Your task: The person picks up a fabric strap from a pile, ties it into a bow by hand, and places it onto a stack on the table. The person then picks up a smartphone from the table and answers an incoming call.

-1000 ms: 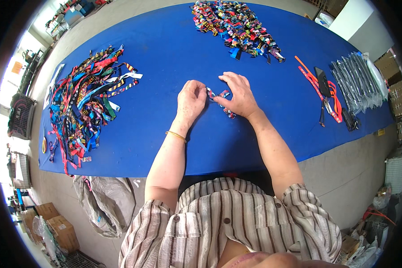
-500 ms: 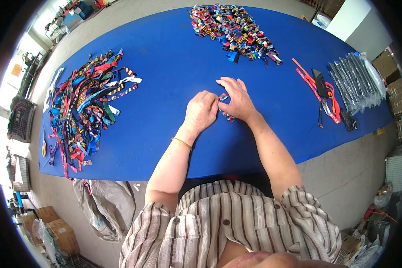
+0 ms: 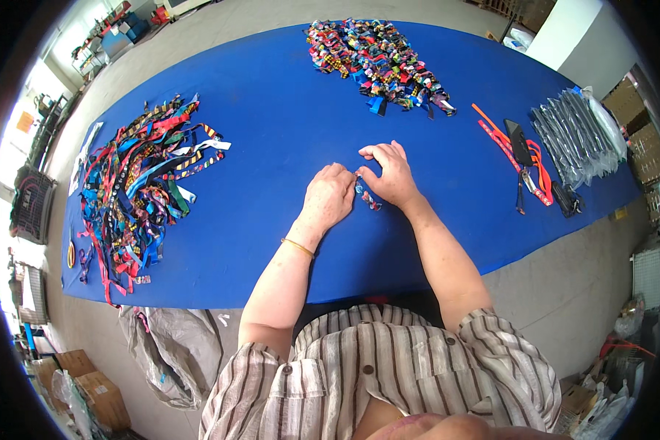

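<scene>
A short patterned fabric strip (image 3: 368,196) in blue, red and white lies on the blue-covered table between my hands. My left hand (image 3: 330,196) rests closed at the strip's upper end, its fingers bent and pressed together there. Part of the strip is hidden under those fingertips. Beside it, my right hand (image 3: 392,176) has its thumb close to the strip's upper end. A gap of blue cloth shows between that thumb and the curved forefinger, so the right hand is open. I cannot tell if the thumb touches the strip.
Loose patterned ribbons (image 3: 143,183) lie heaped at the left, near yellow-handled scissors (image 3: 71,254). Bundled colourful strips (image 3: 381,62) sit at the far side. On the right are red and orange lanyards (image 3: 506,147), a black phone-like object (image 3: 518,141) and plastic-wrapped dark packs (image 3: 576,136).
My right hand has drawn slightly down, and the thumb and forefinger show more of a gap. More of the strip shows between the hands. The whole view has shifted a little.
</scene>
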Tool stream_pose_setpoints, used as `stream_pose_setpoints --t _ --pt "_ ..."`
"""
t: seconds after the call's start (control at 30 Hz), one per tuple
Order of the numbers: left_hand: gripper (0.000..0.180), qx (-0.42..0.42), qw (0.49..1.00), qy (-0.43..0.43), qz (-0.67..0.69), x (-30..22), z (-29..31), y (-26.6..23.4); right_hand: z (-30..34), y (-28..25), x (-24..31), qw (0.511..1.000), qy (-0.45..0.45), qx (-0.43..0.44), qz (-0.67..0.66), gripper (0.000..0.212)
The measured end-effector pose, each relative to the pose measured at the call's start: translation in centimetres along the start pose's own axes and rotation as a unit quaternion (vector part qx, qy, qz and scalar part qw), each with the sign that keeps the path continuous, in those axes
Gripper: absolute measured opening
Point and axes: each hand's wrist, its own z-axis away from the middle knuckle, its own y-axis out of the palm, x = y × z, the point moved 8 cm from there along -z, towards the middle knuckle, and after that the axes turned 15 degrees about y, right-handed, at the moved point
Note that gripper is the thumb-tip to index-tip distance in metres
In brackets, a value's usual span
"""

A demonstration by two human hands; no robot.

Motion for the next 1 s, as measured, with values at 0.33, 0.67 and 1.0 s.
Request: stream_pose_setpoints --t 0.33,0.67,1.0 --pt "0.007 0.005 1.000 0.004 -0.003 -0.13 -0.23 0.14 0.04 0.08 -0.02 1.000 -0.004 0.003 0.007 0.031" --pt "0.006 0.012 1.000 0.001 -0.001 -0.03 -0.23 0.18 0.06 0.11 -0.02 1.000 -0.008 0.000 0.004 0.030" --pt "0.006 0.010 1.000 -0.004 0.007 0.25 -0.04 0.43 0.15 -0.08 0.21 1.000 -0.006 0.006 0.005 0.032"
